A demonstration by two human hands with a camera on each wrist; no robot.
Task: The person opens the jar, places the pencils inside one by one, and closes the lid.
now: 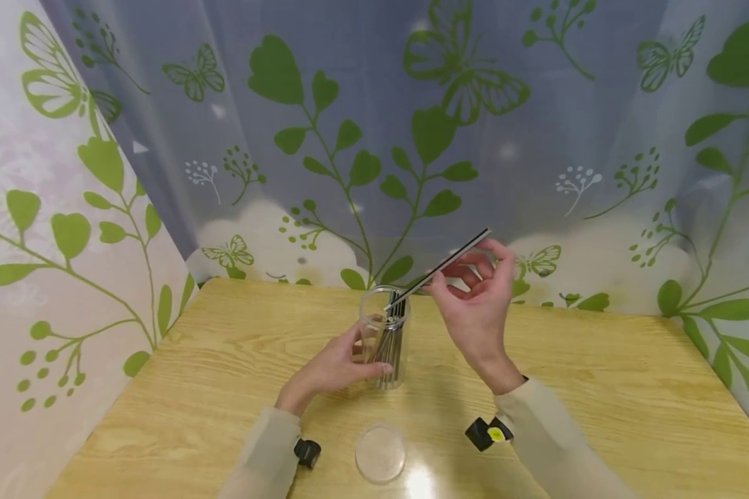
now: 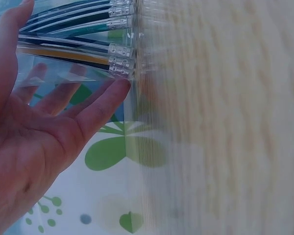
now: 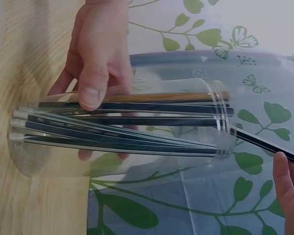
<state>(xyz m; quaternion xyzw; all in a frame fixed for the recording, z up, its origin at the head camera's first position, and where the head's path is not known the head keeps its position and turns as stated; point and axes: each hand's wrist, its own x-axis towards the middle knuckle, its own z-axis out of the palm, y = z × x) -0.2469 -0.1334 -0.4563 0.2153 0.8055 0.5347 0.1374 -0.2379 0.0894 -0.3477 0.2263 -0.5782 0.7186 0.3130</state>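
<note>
A tall clear plastic jar (image 1: 407, 350) stands upright on the table, holding several dark pencils (image 3: 137, 122) and one orange-yellow pencil (image 3: 171, 97). Metal ferrules show at the pencils' lower ends. My left hand (image 1: 333, 366) grips the jar from the left, thumb in front and fingers behind. Above and to the right, my right hand (image 1: 474, 305) pinches a black-and-silver striped pencil (image 1: 454, 258) between thumb and fingers. This pencil slants down to the left, its lower end at the jar's open mouth. In the right wrist view, the right fingertips (image 3: 281, 169) are at the frame's edge.
A round clear lid (image 1: 381, 454) lies flat on the wooden table (image 1: 237, 346), in front of the jar. Behind the table hangs a blue-and-white curtain (image 1: 381, 229) with green leaves and butterflies. Both wrists carry small black cameras.
</note>
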